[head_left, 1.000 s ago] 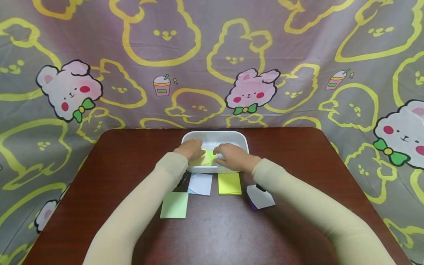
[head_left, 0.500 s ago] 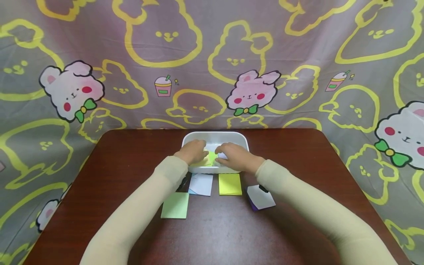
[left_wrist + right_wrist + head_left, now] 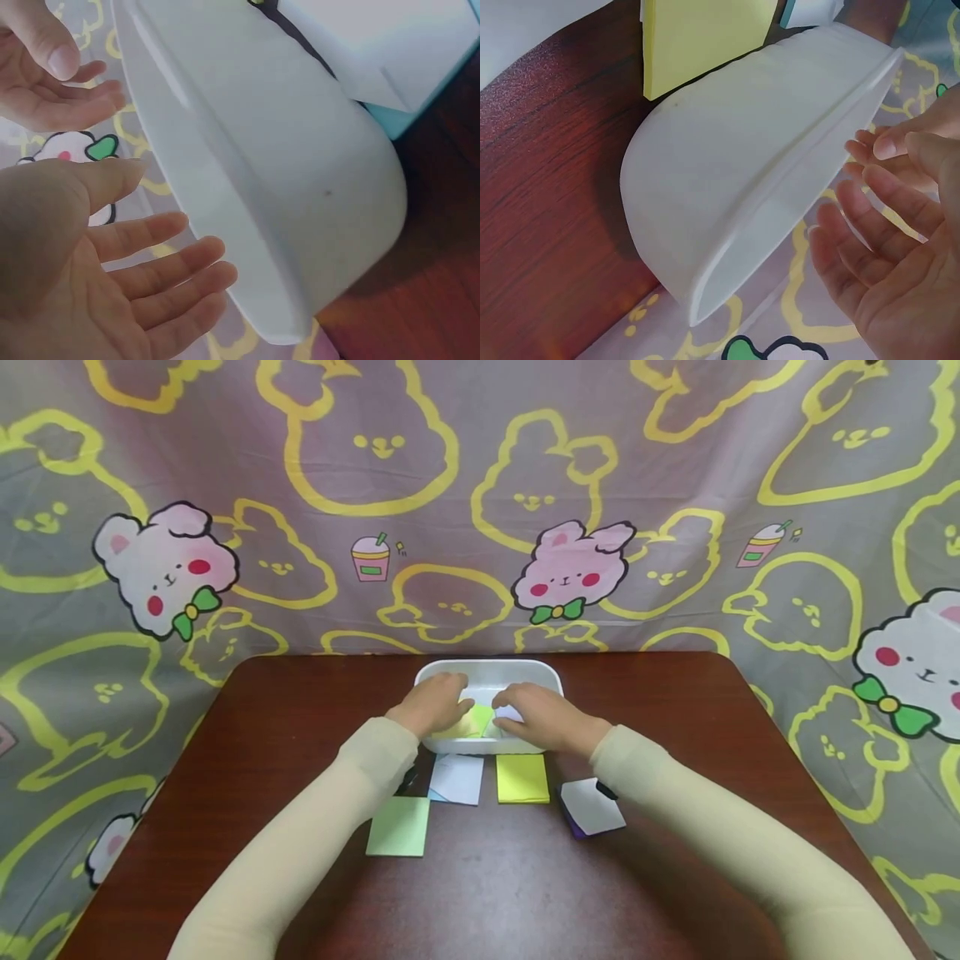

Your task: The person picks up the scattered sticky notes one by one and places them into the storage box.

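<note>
A white rectangular tray (image 3: 487, 747) stands near the back of the table. Yellow and green paper notes (image 3: 482, 718) lie inside it, with a pale sheet (image 3: 510, 713) toward the right. Over the tray's left part hovers my left hand (image 3: 429, 703), palm inward, its fingers loosely bent and holding nothing. My right hand (image 3: 547, 717) faces it from above the right part, also holding nothing. In the left wrist view the fingers of my left hand (image 3: 142, 285) are spread beside the tray rim. The right wrist view has my right hand (image 3: 900, 262) with relaxed fingers near the rim.
In front of the tray lie several note pads: a light green one (image 3: 397, 827), a white one over blue (image 3: 457, 778), a yellow one (image 3: 522, 779) and a white one over purple (image 3: 592, 806). A patterned curtain (image 3: 450, 485) hangs behind the dark red table (image 3: 660, 693).
My hands have moved slightly apart, the left drawing back to the left and the right shifting a little right. The pads on the table have stayed in place.
</note>
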Demonstrator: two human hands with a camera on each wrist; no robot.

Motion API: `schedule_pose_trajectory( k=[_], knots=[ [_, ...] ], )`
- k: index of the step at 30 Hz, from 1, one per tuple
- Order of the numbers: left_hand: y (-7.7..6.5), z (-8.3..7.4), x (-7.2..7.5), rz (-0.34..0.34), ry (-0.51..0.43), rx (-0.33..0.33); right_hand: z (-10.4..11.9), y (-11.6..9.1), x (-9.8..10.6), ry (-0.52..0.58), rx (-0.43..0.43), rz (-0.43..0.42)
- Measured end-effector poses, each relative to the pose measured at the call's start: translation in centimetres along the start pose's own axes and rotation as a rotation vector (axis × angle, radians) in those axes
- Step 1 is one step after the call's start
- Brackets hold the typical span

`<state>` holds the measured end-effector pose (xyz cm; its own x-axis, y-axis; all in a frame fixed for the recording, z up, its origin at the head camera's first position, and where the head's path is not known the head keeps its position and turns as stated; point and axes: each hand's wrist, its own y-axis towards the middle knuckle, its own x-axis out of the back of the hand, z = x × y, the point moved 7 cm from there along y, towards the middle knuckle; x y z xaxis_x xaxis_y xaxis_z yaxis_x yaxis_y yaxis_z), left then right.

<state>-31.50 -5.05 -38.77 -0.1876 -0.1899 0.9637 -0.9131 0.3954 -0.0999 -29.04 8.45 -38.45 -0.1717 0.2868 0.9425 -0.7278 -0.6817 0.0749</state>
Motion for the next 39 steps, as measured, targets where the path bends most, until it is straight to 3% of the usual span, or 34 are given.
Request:
schedule_pose_trajectory(
  k=[7,17,26,39],
  knots=[
    [-0.9,-1.4,0.8,-0.020,-0.022,-0.034,0.5,-0.9,0.4,-0.017,-0.018,-0.009],
    [-2.1,-2.5,1.0,-0.044,-0.006,-0.062,1.2,-2.5,0.9,-0.013,-0.005,-0.022],
    [-3.1,-3.9,1.1,-0.079,-0.010,-0.114,1.1,-4.2,1.2,-0.025,-0.043,-0.030],
    [-4.6,-6.0,0.8,-0.103,0.012,-0.188,1.3,-6.7,1.8,-0.058,-0.003,-0.087]
  ],
)
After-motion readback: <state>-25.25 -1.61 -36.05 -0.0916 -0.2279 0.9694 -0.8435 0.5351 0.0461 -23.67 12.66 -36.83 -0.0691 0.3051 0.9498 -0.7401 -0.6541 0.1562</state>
